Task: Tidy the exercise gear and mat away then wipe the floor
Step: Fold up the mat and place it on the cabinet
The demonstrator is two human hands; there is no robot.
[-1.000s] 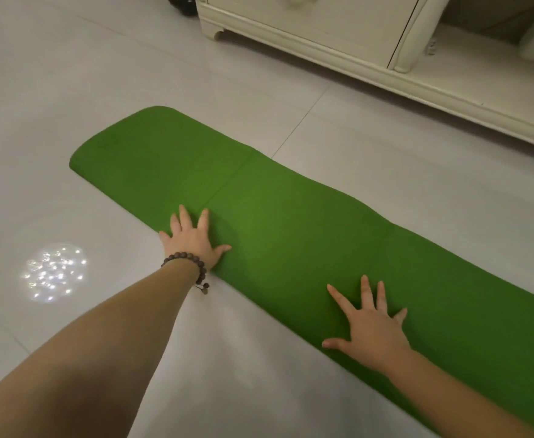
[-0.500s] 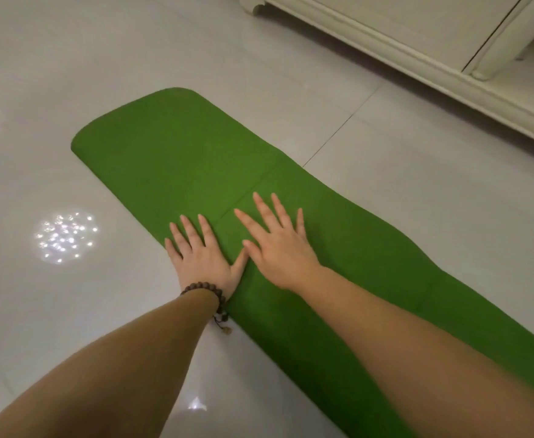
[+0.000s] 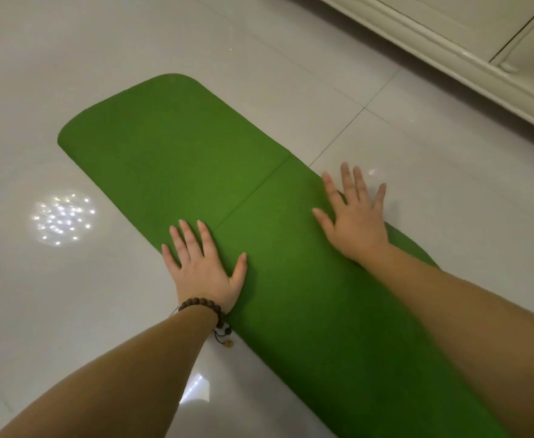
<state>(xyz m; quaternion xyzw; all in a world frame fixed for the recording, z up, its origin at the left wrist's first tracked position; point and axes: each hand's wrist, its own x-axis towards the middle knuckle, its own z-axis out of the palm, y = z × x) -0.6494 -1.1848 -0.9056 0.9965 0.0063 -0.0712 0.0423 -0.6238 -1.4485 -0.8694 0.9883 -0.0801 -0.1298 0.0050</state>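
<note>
Dim warm light, speckled lamp glare (image 3: 63,216) on the glossy floor (image 3: 433,200), wide-angle bending at edges.

Both my forearms are bare, I wear no sleeves. On my left wrist, just behind my left hand (image 3: 204,267), there is a bracelet (image 3: 203,306) of dark brown round beads with a short knotted cord and a small pale bead hanging. My right hand (image 3: 356,221) wears nothing, and no rings are on its fingers (image 3: 346,181).

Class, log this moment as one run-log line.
left hand: flat on green mat | right hand: flat on mat's far edge | mat: unrolled
</note>
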